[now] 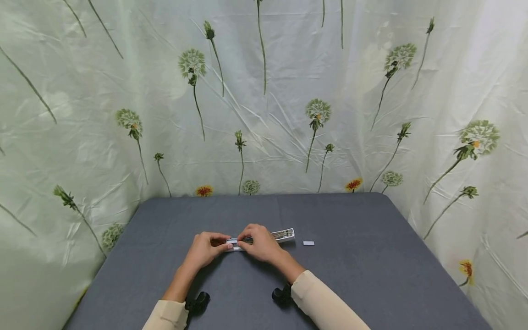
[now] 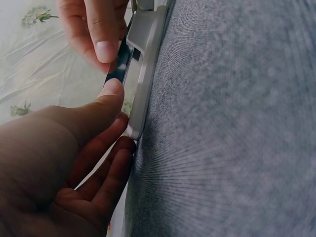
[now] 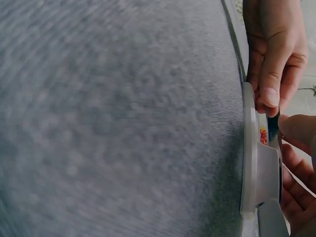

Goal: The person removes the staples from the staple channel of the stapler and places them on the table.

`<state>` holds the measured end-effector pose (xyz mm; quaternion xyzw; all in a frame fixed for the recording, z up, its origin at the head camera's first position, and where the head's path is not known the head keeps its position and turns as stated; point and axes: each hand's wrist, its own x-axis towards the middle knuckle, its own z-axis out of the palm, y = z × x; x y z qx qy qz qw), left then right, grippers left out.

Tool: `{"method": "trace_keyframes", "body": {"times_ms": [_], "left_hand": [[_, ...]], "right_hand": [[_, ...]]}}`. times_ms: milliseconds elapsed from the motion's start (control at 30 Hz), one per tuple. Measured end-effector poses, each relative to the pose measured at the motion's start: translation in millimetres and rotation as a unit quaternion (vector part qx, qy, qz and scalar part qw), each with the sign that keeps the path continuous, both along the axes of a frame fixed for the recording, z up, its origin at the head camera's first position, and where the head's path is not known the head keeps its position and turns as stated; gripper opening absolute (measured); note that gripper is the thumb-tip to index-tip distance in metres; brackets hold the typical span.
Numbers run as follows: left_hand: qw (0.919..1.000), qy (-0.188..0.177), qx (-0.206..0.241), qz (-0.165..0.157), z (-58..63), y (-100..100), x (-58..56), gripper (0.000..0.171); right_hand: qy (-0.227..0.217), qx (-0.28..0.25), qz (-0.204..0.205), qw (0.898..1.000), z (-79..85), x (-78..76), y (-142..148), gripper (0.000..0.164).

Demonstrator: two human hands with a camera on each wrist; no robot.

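Observation:
A pale grey stapler lies opened out flat on the table, with thin metal rods in its right-hand part. My left hand holds the stapler's left end between thumb and fingers. Over the middle, my right hand pinches at the metal channel, close to the left fingertips. In the left wrist view a dark shiny metal strip runs between both hands, above the grey base. The right wrist view shows the base from the side. Fingers hide much of the channel.
A small pale rectangular piece lies on the table just right of the stapler. The dark grey cloth tabletop reaches back to a pale curtain printed with dandelions. Black wrist straps show at both sleeves.

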<state>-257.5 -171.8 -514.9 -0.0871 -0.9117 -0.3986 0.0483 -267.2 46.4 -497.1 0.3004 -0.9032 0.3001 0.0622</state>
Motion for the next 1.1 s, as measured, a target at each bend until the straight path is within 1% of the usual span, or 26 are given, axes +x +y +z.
{"method": "trace_keyframes", "body": {"times_ms": [233,433,633,867,1000,1100], "left_hand": [[1.0,0.0,0.0,0.001,-1.2,1.7,-0.9,0.02],[1.0,0.002,0.002,-0.005,1.2,2.6,-0.2,0.02],[1.0,0.006,-0.001,-0.006,2.1,2.0,0.0,0.021],[0.9999,0.006,0.005,-0.007,2.4,3.5,0.8,0.021],[0.9999,0.008,0.005,-0.006,1.8,2.6,0.6,0.02],[1.0,0.007,0.003,-0.003,0.5,1.3,-0.3,0.019]], "right_hand": [[0.006,0.029,-0.027,0.999,-0.7,4.8,-2.5,0.01],[0.004,0.022,-0.039,0.999,-2.3,6.9,-3.5,0.01],[-0.01,0.006,-0.038,0.999,-2.4,5.7,-3.2,0.011],[0.011,0.021,-0.039,0.999,-1.6,8.2,-1.6,0.013],[0.002,0.019,-0.027,0.999,-1.7,7.5,-1.9,0.016],[-0.01,0.005,-0.025,1.0,-1.6,6.0,-2.9,0.014]]}}
